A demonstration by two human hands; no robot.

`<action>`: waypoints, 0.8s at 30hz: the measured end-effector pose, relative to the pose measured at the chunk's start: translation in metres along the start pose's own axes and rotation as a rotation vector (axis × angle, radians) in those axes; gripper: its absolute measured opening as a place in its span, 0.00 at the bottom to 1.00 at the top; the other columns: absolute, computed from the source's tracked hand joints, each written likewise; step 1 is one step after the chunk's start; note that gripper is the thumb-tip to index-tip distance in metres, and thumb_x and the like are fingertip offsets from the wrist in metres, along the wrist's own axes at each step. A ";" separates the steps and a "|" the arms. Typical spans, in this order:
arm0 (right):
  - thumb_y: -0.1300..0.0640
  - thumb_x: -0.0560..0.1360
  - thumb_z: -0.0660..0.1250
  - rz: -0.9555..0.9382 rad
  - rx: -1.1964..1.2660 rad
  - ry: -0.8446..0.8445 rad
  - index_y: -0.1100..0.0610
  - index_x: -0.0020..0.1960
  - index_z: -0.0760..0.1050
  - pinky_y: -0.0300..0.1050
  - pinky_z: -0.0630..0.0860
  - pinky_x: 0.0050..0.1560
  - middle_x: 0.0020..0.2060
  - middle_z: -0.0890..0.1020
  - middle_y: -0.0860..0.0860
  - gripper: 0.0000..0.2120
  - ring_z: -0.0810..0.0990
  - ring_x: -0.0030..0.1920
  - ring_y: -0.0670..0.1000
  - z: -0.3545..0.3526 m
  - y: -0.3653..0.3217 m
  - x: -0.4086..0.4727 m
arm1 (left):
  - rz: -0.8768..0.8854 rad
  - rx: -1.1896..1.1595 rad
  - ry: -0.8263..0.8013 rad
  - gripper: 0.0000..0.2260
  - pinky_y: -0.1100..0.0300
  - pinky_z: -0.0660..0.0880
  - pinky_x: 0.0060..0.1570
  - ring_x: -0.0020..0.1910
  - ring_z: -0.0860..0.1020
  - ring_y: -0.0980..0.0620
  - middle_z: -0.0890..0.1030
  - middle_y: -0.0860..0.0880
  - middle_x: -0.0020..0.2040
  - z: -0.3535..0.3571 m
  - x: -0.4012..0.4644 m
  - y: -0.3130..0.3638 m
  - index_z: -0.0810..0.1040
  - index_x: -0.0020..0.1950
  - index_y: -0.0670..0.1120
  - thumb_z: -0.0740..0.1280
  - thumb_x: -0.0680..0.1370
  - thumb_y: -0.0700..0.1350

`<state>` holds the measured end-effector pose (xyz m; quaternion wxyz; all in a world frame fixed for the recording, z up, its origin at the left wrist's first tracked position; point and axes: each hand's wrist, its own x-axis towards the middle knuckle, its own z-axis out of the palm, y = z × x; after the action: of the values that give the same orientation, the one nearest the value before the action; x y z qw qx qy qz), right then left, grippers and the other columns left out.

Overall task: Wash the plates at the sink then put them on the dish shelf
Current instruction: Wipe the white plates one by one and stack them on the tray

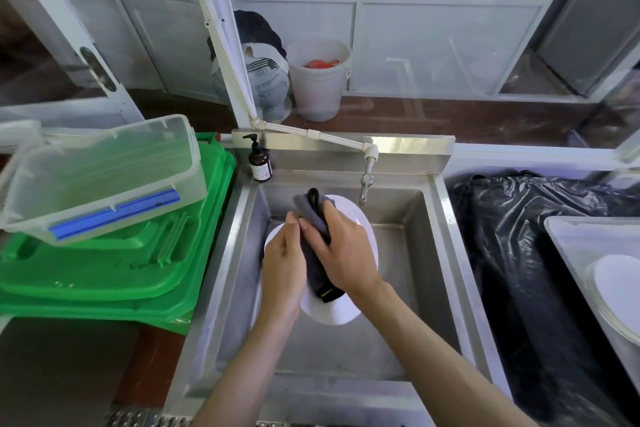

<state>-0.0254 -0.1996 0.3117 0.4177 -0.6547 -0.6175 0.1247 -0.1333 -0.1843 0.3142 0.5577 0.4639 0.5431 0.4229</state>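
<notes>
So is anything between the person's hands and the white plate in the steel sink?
Only the dark grey cloth: the right hand presses it onto the white plate. The left hand holds the plate's left edge directly.

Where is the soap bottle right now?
In the head view, the brown pump bottle stands on the back left corner of the sink, left of the tap and beside the green bins.
</notes>
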 end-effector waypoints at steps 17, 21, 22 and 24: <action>0.43 0.86 0.57 0.087 -0.005 -0.291 0.49 0.52 0.66 0.53 0.70 0.42 0.43 0.80 0.49 0.11 0.79 0.43 0.59 -0.007 -0.008 -0.034 | -0.364 -0.284 0.064 0.33 0.47 0.79 0.63 0.53 0.86 0.43 0.87 0.41 0.53 0.011 0.004 -0.003 0.84 0.61 0.42 0.58 0.79 0.69; 0.42 0.85 0.57 0.178 -0.032 -0.162 0.51 0.47 0.63 0.56 0.71 0.42 0.37 0.75 0.48 0.14 0.78 0.41 0.60 -0.013 0.001 0.001 | -0.323 -0.247 0.045 0.20 0.45 0.78 0.64 0.56 0.85 0.48 0.88 0.48 0.55 0.020 -0.009 -0.002 0.85 0.55 0.54 0.60 0.82 0.66; 0.42 0.85 0.57 0.221 -0.037 -0.116 0.51 0.47 0.63 0.56 0.70 0.40 0.36 0.76 0.49 0.15 0.77 0.41 0.60 -0.014 0.009 0.006 | -0.304 -0.207 0.032 0.16 0.45 0.78 0.64 0.57 0.84 0.48 0.87 0.50 0.55 0.020 -0.012 0.000 0.85 0.51 0.57 0.61 0.83 0.64; 0.41 0.85 0.57 0.318 -0.059 -0.038 0.51 0.47 0.63 0.54 0.72 0.40 0.38 0.80 0.51 0.15 0.79 0.42 0.61 -0.019 0.026 0.010 | -0.236 -0.130 0.052 0.17 0.45 0.79 0.62 0.56 0.83 0.45 0.86 0.49 0.51 0.015 -0.012 -0.002 0.84 0.44 0.56 0.61 0.82 0.64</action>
<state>0.0079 -0.1952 0.3081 0.3617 -0.7536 -0.5172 0.1835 -0.1193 -0.1970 0.3147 0.6180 0.3487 0.5797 0.4005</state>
